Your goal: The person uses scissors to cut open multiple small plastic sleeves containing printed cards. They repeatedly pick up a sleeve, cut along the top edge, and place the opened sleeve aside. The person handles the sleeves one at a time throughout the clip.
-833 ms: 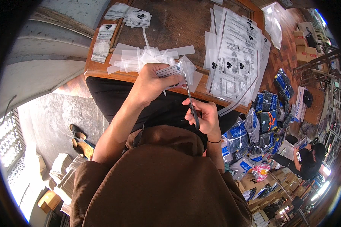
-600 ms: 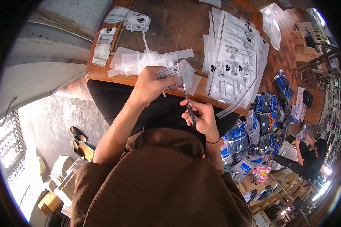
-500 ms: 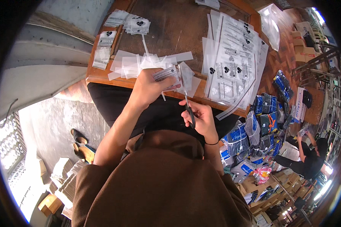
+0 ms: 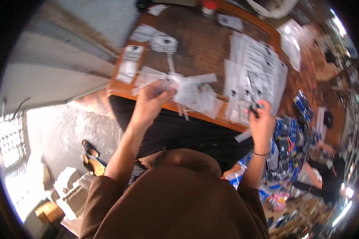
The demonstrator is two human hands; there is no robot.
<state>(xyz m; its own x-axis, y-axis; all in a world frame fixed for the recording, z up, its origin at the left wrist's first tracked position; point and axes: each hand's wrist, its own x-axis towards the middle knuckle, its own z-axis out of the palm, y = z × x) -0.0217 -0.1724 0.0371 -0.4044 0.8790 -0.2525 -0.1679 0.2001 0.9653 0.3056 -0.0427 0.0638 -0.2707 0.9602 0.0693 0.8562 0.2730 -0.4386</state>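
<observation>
My left hand (image 4: 148,104) is at the near edge of a wooden desk (image 4: 199,46), its fingers closed on a small printed clear label (image 4: 170,83). Under and beside it lies a heap of clear plastic offcuts (image 4: 193,93). My right hand (image 4: 263,121) grips a pair of scissors (image 4: 251,99) by the black handles, the blades pointing away over printed clear sheets (image 4: 263,65) on the desk's right side. Cut labels sit in small piles at the left: one pile (image 4: 164,42), and others (image 4: 130,59) along the left edge. Motion blurs the fine detail.
A red-lidded container (image 4: 208,7) and a white slip (image 4: 230,22) stand toward the desk's far edge. Blue-wrapped bundles (image 4: 285,131) are heaped on the floor at right, near another person (image 4: 327,175). Dark shoes (image 4: 91,148) and stacked paper (image 4: 73,191) are on the left.
My right hand has moved right with the scissors, away from the label and over the sheets. My left hand still holds the label, lower over the offcuts. The view has shifted.
</observation>
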